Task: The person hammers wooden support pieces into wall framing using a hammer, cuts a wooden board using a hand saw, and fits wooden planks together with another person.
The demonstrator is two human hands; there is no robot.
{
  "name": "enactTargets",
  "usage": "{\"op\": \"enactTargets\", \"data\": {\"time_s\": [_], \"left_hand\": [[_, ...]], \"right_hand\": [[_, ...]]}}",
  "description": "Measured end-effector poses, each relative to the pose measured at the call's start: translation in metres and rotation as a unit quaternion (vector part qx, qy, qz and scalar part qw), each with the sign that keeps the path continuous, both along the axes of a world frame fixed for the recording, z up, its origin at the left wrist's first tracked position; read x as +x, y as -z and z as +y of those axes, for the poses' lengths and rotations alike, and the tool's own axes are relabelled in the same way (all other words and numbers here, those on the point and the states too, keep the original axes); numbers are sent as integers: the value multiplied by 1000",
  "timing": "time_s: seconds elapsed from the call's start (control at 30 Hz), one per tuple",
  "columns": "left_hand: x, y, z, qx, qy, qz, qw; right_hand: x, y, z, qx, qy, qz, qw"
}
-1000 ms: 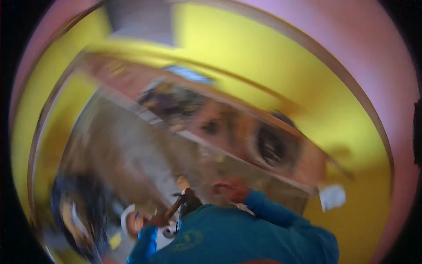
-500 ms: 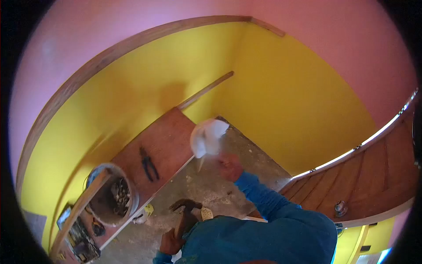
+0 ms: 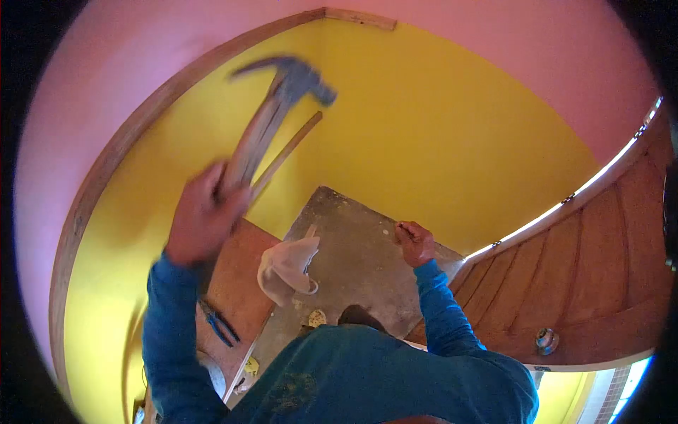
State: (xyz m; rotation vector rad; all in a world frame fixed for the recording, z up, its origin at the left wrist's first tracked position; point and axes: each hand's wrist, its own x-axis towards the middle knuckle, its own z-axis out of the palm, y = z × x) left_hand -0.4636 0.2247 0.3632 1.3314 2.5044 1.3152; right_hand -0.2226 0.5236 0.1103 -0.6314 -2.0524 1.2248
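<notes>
A claw hammer (image 3: 258,134) is raised in front of the yellow wall, its dark head up and slightly blurred. My left hand (image 3: 201,215) is wrapped round its wooden handle. My right hand (image 3: 415,244) is held out over the floor towards the yellow wall, fingers pinched together; anything between them is too small to make out. Between the two arms, a crumpled white plastic bag (image 3: 288,267) lies at the edge of the reddish-brown board. Pliers (image 3: 220,325) with dark handles rest on that board (image 3: 244,265), below my left forearm.
A narrow wooden strip (image 3: 289,152) runs along the yellow wall (image 3: 438,134), with a wooden rail (image 3: 141,120) higher up. On the right is a brown panelled door (image 3: 579,268) with a round knob (image 3: 546,340). Grey concrete floor (image 3: 353,240) shows in the middle.
My left hand has lifted the hammer from low beside my body to high in front. My right hand has let go of the white bag and moved right, towards the wall.
</notes>
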Motion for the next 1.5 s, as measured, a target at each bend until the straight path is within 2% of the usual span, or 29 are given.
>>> {"op": "enactTargets", "data": {"time_s": [0.07, 0.13, 0.2, 0.3, 0.4, 0.43, 0.5, 0.57, 0.6, 0.63, 0.67, 0.7, 0.77, 0.83, 0.87, 1.0, 1.07, 1.13, 1.23, 1.27, 1.33, 1.43, 1.5], "left_hand": [[-26, -24, 62, 21, 48, -75, 996], [-49, -41, 124, 25, 53, -49, 997], [-79, -43, 178, 43, 61, -101, 992], [-93, -39, 235, 94, 23, -143, 985], [-107, -29, 276, 216, 14, -180, 960], [-114, -30, 287, 246, 7, -133, 960], [-122, -29, 303, 300, -7, -44, 953], [-119, 22, 318, 351, 22, -169, 921], [-115, 71, 329, 363, 23, -173, 915], [-97, 106, 339, 393, -12, -280, 876], [-78, 135, 341, 309, -114, -290, 899], [-68, 160, 340, 266, -160, -271, 911], [-65, 212, 338, 251, -200, -283, 904], [-59, 224, 336, 226, -202, -327, 895], [-57, 230, 333, 240, -198, -299, 902], [-75, 249, 336, 265, -176, -256, 913], [-89, 248, 345, 250, -189, -255, 915], [-99, 237, 353, 203, -225, -241, 922], [-110, 248, 367, 217, -198, -295, 909], [-112, 244, 368, 215, -199, -283, 913], [-117, 232, 376, 221, -206, -260, 917], [-126, 237, 401, 295, -206, -194, 913], [-130, 235, 417, 288, -213, -207, 910]], "right_hand": [[10, -7, 11, 43, 29, -68, 996], [24, -1, 34, 52, 61, -97, 992], [37, 22, 69, 22, 93, -85, 992], [57, 31, 120, 50, 99, -155, 982], [48, 43, 188, 155, 119, -134, 972], [39, 42, 210, 89, 123, -108, 983], [-3, -9, 244, 142, 77, -88, 983], [-58, -58, 280, 235, 18, -40, 971], [-93, -81, 297, 300, -20, 1, 954], [-127, -109, 306, 354, -40, 30, 934], [-159, -139, 310, 405, -60, 57, 911], [-190, -170, 309, 425, -98, 94, 895], [-256, -214, 310, 477, -150, 155, 852], [-318, -246, 319, 534, -173, 174, 809], [-348, -263, 321, 559, -180, 175, 790], [-439, -305, 328, 479, -221, 113, 842], [-475, -319, 333, 488, -226, 86, 839], [-500, -329, 343, 529, -208, 78, 819], [-526, -333, 348, 470, -179, 58, 862], [-530, -332, 348, 479, -178, 43, 858], [-540, -332, 345, 504, -182, 15, 844], [-548, -336, 346, 510, -251, -13, 822], [-558, -340, 346, 546, -289, -16, 787]]}}
